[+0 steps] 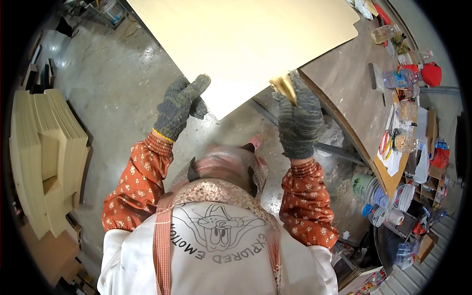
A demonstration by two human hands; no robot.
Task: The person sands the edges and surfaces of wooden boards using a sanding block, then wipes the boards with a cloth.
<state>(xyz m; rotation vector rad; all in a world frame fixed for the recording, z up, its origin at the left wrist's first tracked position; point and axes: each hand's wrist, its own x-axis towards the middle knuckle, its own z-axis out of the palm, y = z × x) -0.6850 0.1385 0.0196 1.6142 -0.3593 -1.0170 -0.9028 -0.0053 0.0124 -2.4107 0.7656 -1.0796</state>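
A large cream board [255,44] lies partly on the brown workbench, its near corner jutting out over the floor. My left hand [179,105], in a dark grey knitted glove, grips the board's left edge near that corner. The thumb lies on top and the fingers curl below. At the board's near right edge, my right hand [301,115], gloved the same way, holds a small tan, folded-looking piece [283,87] between thumb and fingers. Its exact kind is not clear. Red floral sleeves cover both forearms.
The brown workbench [339,78] curves along the right, with plastic bottles [400,77], a red object [431,73] and papers on its far side. White buckets [376,189] stand below it. Stacked cream panels [46,157] stand on the concrete floor [113,64] at left.
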